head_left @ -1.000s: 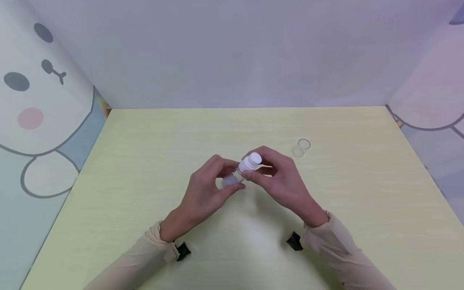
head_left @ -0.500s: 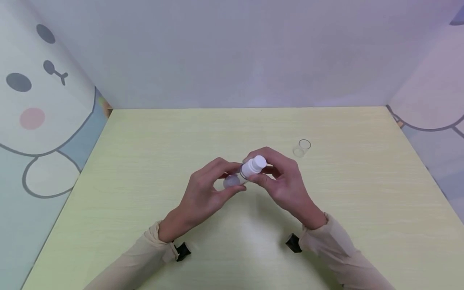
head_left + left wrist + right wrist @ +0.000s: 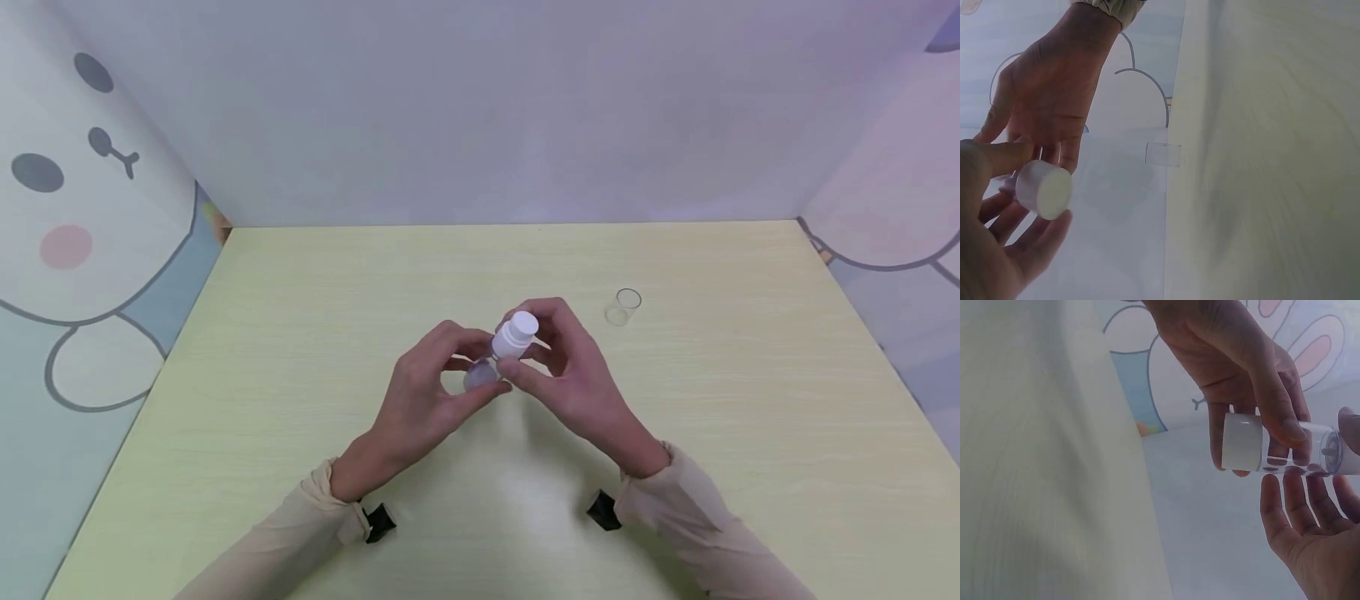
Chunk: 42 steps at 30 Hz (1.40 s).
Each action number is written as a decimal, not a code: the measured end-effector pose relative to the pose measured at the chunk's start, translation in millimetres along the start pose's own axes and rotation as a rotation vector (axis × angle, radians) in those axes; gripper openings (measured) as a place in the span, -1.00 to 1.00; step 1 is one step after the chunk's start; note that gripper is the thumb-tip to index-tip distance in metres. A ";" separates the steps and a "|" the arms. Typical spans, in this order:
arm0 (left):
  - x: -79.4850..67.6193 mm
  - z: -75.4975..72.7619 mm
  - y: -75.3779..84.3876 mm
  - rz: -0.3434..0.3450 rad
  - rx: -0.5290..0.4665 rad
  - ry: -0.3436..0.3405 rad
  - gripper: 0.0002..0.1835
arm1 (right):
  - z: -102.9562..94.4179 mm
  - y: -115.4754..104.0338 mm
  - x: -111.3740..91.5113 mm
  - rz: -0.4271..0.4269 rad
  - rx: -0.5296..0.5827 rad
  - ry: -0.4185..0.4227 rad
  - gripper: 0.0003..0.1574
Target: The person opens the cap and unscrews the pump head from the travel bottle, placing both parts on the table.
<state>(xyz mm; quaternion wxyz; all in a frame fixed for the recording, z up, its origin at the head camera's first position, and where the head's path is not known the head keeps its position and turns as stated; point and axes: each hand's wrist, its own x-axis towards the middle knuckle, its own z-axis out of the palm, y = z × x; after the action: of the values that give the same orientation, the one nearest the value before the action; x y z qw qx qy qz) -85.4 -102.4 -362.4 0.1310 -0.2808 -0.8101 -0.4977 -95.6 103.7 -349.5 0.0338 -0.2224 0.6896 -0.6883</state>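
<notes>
A small bottle with a clear body (image 3: 1319,436), a white base (image 3: 1241,442) and a white stepped top (image 3: 516,335) is held tilted over the table by both hands. My left hand (image 3: 426,385) grips the clear body near the base, its thumb in front and fingers behind. My right hand (image 3: 576,377) pinches the white top between thumb and fingers. In the left wrist view the base (image 3: 1052,191) faces the camera and hides most of the bottle. A clear cylindrical cap (image 3: 622,307) stands apart on the table, beyond my right hand.
The pale wooden table (image 3: 322,283) meets a plain whitish wall (image 3: 480,117) at its back edge. Side panels with cartoon animals rise at left and right. Black camera mounts (image 3: 379,522) stick out from under both sleeves.
The white top shifted right, then back left and up with my right hand. My left hand stays almost in place, and the clear cap has not moved.
</notes>
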 end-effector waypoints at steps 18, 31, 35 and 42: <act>-0.4 2.6 0.5 -0.024 -0.006 0.003 -0.48 | 10.2 2.6 -0.9 0.000 0.063 0.096 -0.51; -0.3 1.0 -2.4 -0.022 -0.002 0.004 -0.46 | 7.2 0.7 -1.4 -0.003 0.053 0.050 -0.53; 0.0 0.8 -1.8 -0.027 -0.007 0.007 -0.46 | 6.4 -0.1 -1.5 -0.015 0.044 0.039 -0.55; 0.9 0.9 -1.1 -0.034 -0.015 0.012 -0.46 | 3.6 0.7 -2.1 -0.030 0.034 0.010 -0.56</act>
<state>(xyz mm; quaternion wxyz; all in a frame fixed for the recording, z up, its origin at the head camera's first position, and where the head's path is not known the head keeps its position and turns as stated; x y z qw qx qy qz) -86.7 -101.6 -363.2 0.1254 -0.2648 -0.8102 -0.5078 -92.6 101.1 -350.9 0.0241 -0.2287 0.6746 -0.7014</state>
